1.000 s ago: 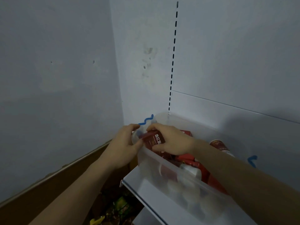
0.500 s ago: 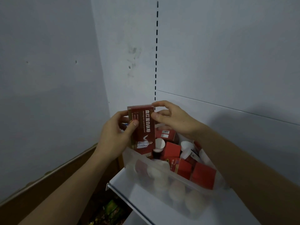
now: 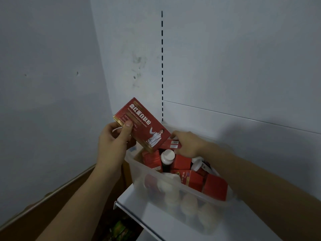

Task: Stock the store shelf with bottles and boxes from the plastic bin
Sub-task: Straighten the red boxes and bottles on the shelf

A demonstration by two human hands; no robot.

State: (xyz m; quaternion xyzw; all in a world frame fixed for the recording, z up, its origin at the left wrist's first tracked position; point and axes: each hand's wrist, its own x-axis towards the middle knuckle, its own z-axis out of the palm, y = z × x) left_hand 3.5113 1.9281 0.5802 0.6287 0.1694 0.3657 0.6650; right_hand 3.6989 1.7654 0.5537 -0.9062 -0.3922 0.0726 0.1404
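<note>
While the left hand (image 3: 112,141) pinches a red box (image 3: 141,124) and the right hand (image 3: 188,144) grips another in the plastic bin (image 3: 173,193), the tilted box could be dropped.

Red box (image 3: 141,124) held up over the bin, white Chinese heading "血红蛋白肽粉" across its front, beneath it smaller English "Hemoglobin peptide powder", finer print lower on the front and labels on the other boxes too blurred to read

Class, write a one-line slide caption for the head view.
Left hand holds a red box above the plastic bin on the shelf while right hand reaches for another.
</note>
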